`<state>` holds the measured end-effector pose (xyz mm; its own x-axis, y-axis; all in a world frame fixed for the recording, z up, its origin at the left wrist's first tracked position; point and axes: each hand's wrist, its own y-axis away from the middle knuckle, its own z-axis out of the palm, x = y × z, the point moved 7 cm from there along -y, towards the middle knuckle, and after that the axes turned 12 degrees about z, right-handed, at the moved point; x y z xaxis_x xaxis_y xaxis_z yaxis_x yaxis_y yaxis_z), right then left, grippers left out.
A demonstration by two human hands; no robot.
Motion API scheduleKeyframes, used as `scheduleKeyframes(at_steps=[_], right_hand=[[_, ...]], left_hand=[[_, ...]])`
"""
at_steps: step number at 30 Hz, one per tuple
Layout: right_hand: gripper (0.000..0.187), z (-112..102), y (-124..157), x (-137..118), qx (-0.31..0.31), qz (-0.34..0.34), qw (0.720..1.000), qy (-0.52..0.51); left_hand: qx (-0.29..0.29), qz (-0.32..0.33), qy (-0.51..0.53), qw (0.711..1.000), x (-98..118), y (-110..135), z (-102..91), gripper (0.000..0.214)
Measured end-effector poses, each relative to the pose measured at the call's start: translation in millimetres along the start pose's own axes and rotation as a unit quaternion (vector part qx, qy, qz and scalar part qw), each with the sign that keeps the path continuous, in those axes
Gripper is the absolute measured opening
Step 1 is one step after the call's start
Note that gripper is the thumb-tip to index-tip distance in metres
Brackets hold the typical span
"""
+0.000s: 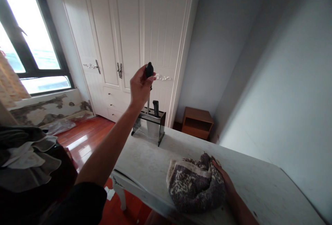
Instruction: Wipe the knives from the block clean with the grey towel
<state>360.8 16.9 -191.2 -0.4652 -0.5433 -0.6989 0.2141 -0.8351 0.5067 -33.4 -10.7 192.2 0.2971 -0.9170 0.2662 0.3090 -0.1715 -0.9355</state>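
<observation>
My left hand (140, 86) is closed around the black handle of a knife (148, 102), raised over the knife holder (147, 124). The knife's narrow silver blade points down, its lower end at the holder's top slots. Beside it, a second knife with a black handle (155, 108) stands in the holder, which has a dark frame and clear sides. At the near side of the table, my right hand (220, 170) grips the right edge of a bunched brown and cream patterned towel (197, 185). Some of its fingers are hidden by the cloth.
The pale marble-look table (249, 173) runs toward the right wall. Behind it are a white wardrobe (127, 31) and a small brown cabinet (198, 116). Dark and white fabric (28, 162) is heaped at the left. A window (38, 31) is at upper left.
</observation>
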Motion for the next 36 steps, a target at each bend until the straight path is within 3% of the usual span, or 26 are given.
scheduleKeyframes(at_steps=[6,12,17,21,28,33,36], right_hand=[[0.047,5.0,3.2,-2.3,-0.02,-0.025,0.999,0.007],[0.045,5.7,1.5,-2.6,-0.032,-0.022,0.999,-0.002],[0.042,8.6,3.0,6.6,-0.069,0.04,0.997,-0.012],[0.038,7.1,2.4,6.5,-0.069,0.044,0.996,-0.03],[0.032,1.3,-2.5,2.3,-0.056,0.028,0.996,-0.065],[0.026,-7.9,-8.9,-4.2,-0.041,-0.006,0.995,-0.095],[0.026,-14.4,-12.7,-11.3,-0.03,-0.035,0.992,-0.114]], left_hand=[[-0.035,-0.009,-0.017,0.999,58.4,40.2,27.2,0.037],[-0.129,-0.063,-0.007,0.99,75.9,77.9,70.7,0.038],[-0.068,-0.147,0.102,0.981,55.5,107.6,99.8,0.038],[0.01,-0.203,0.177,0.963,28.0,138.2,120.2,0.035],[0.171,-0.248,0.176,0.937,-1.9,212.8,134.2,0.032],[0.213,-0.33,0.183,0.901,-22.3,277.1,148.4,0.032],[0.195,-0.376,0.154,0.893,-39.5,308.6,155.8,0.031]])
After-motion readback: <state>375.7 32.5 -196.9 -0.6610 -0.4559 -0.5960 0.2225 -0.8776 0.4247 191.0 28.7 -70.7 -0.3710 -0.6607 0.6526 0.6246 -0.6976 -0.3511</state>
